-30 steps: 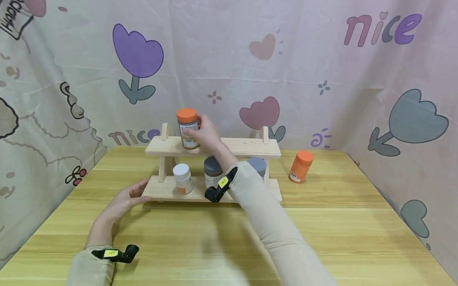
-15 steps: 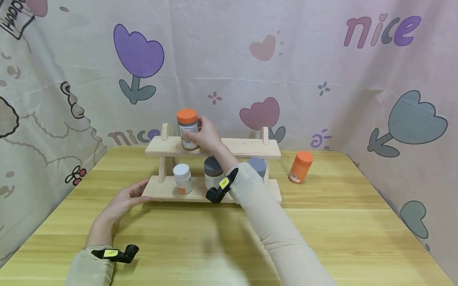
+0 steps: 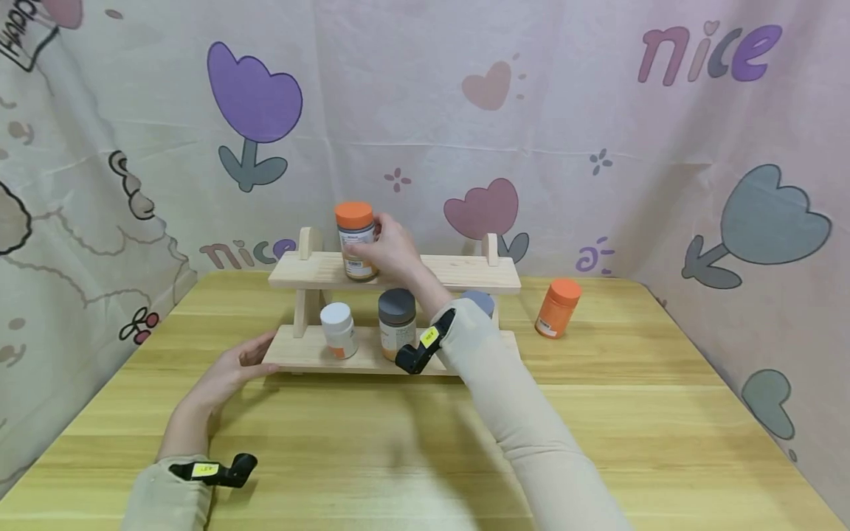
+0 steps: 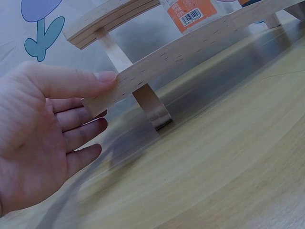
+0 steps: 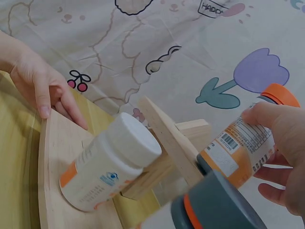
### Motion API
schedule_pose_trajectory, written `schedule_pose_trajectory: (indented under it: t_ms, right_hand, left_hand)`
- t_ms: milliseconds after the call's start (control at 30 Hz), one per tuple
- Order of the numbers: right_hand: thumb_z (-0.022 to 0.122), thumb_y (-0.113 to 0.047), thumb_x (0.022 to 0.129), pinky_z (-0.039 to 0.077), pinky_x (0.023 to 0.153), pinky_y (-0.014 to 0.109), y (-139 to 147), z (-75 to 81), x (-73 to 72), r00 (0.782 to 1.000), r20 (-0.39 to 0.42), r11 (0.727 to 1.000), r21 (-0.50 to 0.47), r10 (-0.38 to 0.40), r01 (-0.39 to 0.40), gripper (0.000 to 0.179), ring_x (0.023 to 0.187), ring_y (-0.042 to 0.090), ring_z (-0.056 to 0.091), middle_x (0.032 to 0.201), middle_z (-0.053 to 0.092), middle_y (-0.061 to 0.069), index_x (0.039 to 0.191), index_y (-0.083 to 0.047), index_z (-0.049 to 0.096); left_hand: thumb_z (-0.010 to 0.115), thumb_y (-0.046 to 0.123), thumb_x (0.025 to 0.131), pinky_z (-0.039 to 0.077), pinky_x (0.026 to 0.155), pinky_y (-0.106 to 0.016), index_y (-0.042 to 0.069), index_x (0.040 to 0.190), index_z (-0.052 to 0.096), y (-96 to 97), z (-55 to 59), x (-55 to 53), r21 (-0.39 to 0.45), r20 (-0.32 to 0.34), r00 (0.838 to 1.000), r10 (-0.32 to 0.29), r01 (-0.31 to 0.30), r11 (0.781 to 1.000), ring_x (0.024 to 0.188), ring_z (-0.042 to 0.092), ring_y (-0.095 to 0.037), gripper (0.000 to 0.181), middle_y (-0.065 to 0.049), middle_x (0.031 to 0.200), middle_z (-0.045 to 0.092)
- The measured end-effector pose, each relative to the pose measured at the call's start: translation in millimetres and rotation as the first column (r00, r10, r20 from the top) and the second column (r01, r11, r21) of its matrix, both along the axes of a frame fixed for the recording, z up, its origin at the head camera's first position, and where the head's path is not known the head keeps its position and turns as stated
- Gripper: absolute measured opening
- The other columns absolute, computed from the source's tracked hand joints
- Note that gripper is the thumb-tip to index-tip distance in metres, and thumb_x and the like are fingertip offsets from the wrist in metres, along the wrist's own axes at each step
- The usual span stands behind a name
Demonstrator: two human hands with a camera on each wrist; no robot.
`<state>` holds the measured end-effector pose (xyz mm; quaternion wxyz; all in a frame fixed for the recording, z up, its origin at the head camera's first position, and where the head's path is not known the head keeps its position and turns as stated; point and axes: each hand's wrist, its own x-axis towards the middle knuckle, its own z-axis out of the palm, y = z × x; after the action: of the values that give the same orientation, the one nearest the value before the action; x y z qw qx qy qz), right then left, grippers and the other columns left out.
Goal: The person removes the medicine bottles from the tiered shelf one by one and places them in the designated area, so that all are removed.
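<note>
A two-tier wooden display shelf [image 3: 458,273] stands on the table. At the left of its upper board, my right hand [image 3: 395,251] grips an orange-lidded supplement bottle [image 3: 359,254], thumb across the label and fingers behind. In the right wrist view, the bottle [image 5: 238,143] has its base right at the upper board. My left hand [image 3: 229,376] holds the left end of the lower board [image 4: 167,59], thumb on its front edge and fingers behind and below. On that lower tier stand a white bottle [image 3: 339,330], a grey-lidded bottle [image 3: 397,324] and a blue-grey-lidded one [image 3: 479,302], mostly hidden by my right sleeve.
An orange bottle [image 3: 558,308] stands on the wooden table [image 3: 319,450], right of the shelf. Two upright wooden end posts rise at the back of the upper board. Behind hangs a printed cloth backdrop [image 3: 398,96].
My right hand has shifted slightly to the right along the upper board with the orange-lidded bottle. More of the grey-lidded bottle shows now. The left hand has stayed in place.
</note>
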<state>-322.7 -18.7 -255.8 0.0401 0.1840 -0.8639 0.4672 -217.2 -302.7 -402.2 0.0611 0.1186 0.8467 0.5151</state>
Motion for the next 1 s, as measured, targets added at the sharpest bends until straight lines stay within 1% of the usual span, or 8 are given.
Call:
schedule_pose_trajectory:
  t_ms: [133, 267, 433, 600, 767, 1000]
  right_hand:
    - [0.072, -0.031, 0.08, 0.045, 0.082, 0.029, 7, 2.2, -0.2, 1.0, -0.012, 1.0, -0.001, 0.013, -0.013, 0.052, 0.095, 0.015, 0.054, 0.106, 0.057, 0.001, 0.121, -0.009, 0.048]
    - [0.071, -0.029, 0.081, 0.046, 0.083, 0.029, 18, 5.8, 0.1, 1.0, -0.008, 1.0, -0.023, 0.016, -0.016, 0.051, 0.095, 0.015, 0.054, 0.106, 0.057, 0.002, 0.121, -0.009, 0.047]
    - [0.07, -0.027, 0.081, 0.046, 0.081, 0.029, 33, 12.0, 1.2, 1.0, -0.013, 0.999, -0.041, 0.007, -0.007, 0.053, 0.094, 0.017, 0.054, 0.106, 0.057, 0.005, 0.123, -0.006, 0.045]
    - [0.069, -0.027, 0.081, 0.047, 0.08, 0.029, 46, 17.5, 3.2, 1.0, -0.026, 0.999, -0.036, 0.002, -0.003, 0.053, 0.095, 0.016, 0.055, 0.107, 0.057, 0.005, 0.123, -0.006, 0.045]
    - [0.069, -0.028, 0.081, 0.047, 0.082, 0.03, 61, 22.0, 5.5, 0.999, -0.041, 0.999, -0.041, -0.026, 0.024, 0.056, 0.097, 0.015, 0.055, 0.108, 0.057, 0.005, 0.127, -0.007, 0.045]
    - [0.07, -0.028, 0.079, 0.046, 0.085, 0.034, 85, 25.7, 8.4, 0.996, -0.06, 0.997, -0.051, -0.061, 0.058, 0.058, 0.099, 0.017, 0.054, 0.109, 0.057, 0.005, 0.127, -0.008, 0.046]
  left_hand:
    - [0.061, 0.024, 0.091, 0.031, 0.084, -0.002, -0.005, 0.145, 0.018, -0.5, 0.3, 0.3, -0.016, -0.003, 1.0, 0.008, -0.008, 1.0, 0.133, 0.021, -0.044, 0.075, -0.027, 0.147, 0.021]
    - [0.061, 0.024, 0.091, 0.032, 0.084, -0.002, -0.005, 0.145, 0.018, 0.5, 0.9, -0.1, -0.029, -0.005, 1.0, 0.01, -0.01, 1.0, 0.132, 0.023, -0.044, 0.075, -0.027, 0.147, 0.022]
    - [0.061, 0.023, 0.09, 0.032, 0.084, -0.002, -0.005, 0.145, 0.017, 1.5, 1.1, -0.9, -0.016, 0.002, 1.0, 0.003, -0.003, 1.0, 0.132, 0.021, -0.045, 0.075, -0.027, 0.147, 0.02]
    - [0.061, 0.021, 0.09, 0.032, 0.083, -0.002, -0.006, 0.145, 0.016, -0.3, 0.7, -0.7, -0.001, 0.003, 1.0, 0.004, -0.004, 1.0, 0.132, 0.02, -0.046, 0.075, -0.028, 0.147, 0.019]
    - [0.061, 0.02, 0.091, 0.032, 0.084, -0.003, -0.007, 0.144, 0.018, 0.9, -0.3, -1.0, -0.003, -0.011, 1.0, -0.002, 0.001, 1.0, 0.131, 0.022, -0.046, 0.074, -0.029, 0.146, 0.021]
    - [0.061, 0.022, 0.09, 0.032, 0.083, -0.003, -0.007, 0.144, 0.019, 1.3, 0.4, 0.0, -0.031, -0.011, 1.0, 0.019, -0.019, 0.999, 0.131, 0.024, -0.046, 0.074, -0.029, 0.146, 0.022]
